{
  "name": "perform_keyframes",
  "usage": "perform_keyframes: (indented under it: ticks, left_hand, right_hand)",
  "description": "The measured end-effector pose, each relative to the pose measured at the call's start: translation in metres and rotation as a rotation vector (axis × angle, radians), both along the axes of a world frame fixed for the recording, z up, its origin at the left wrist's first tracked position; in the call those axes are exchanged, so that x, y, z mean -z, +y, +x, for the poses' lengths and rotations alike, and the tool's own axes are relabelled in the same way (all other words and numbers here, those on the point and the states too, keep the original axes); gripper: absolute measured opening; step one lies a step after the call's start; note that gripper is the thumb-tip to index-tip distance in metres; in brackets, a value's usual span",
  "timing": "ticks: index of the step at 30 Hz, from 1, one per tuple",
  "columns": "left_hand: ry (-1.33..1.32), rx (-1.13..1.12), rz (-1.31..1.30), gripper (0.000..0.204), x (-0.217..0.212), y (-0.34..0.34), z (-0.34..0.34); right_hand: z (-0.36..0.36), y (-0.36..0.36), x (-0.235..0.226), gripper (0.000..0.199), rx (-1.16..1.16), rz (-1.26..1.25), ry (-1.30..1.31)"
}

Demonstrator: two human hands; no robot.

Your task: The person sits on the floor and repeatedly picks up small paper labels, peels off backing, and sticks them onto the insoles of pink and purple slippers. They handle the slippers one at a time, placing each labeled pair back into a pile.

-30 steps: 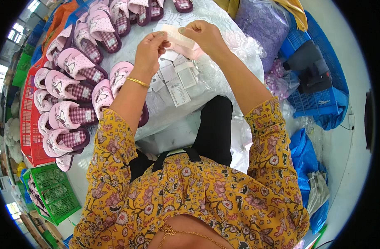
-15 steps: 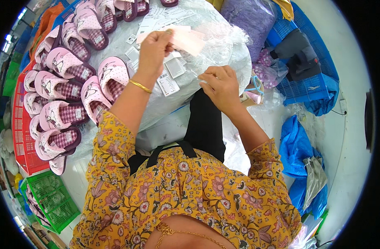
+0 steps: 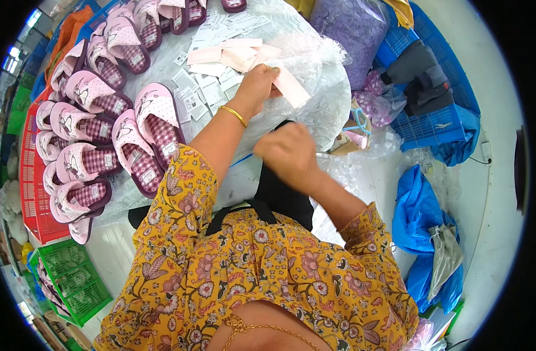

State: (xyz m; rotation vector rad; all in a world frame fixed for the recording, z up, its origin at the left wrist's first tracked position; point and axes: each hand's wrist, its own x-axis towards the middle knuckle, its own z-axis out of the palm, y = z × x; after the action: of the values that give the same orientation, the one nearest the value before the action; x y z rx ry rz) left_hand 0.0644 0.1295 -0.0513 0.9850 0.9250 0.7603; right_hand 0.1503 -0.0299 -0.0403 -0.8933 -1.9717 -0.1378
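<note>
My left hand [image 3: 257, 88] is closed on a pale pink paper strip [image 3: 292, 88], which sticks out to the right over the table. More pale pink strips [image 3: 241, 55] lie loosely spread just beyond that hand. White printed tags [image 3: 212, 90] are scattered on the plastic-covered table beside my left wrist. My right hand [image 3: 288, 152] is at the table's near edge, above my dark trouser leg. Motion smears its fingers, so whether they hold anything does not show. A thin blue line [image 3: 241, 159] runs near its fingertips; I cannot make out what it is.
Pink slippers with checked insoles [image 3: 95, 126] crowd the table's left side and a red crate [image 3: 34, 193]. Lower left stands a green crate [image 3: 75, 286]. A small box with blue-handled scissors [image 3: 358, 126] is at the right edge, near a blue basket [image 3: 461, 76] and purple bag [image 3: 350, 35].
My left hand has moved right and nearer with one strip; other pink strips now lie on the table. My right hand has dropped down and left, toward my lap.
</note>
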Motion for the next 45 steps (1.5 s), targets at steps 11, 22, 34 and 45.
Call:
perform_keyframes:
  ticks: [11,22,34,45]
  left_hand:
    - [-0.016,0.031,0.227,0.021,-0.019,-0.026,-0.024]
    - [0.47,0.091,0.817,0.022,-0.055,-0.093,-0.072]
    - [0.537,0.118,0.859,0.021,-0.061,-0.104,-0.081]
    - [0.484,0.191,0.769,0.017,-0.059,-0.111,-0.08]
  right_hand:
    - [0.001,-0.03,-0.052,0.018,0.018,-0.699,0.519]
    - [0.003,0.01,-0.041,0.045,0.011,-0.91,0.95]
    - [0.001,0.01,-0.037,0.026,-0.078,-0.988,1.047]
    - [0.012,0.007,-0.035,0.018,-0.143,-1.08,1.096]
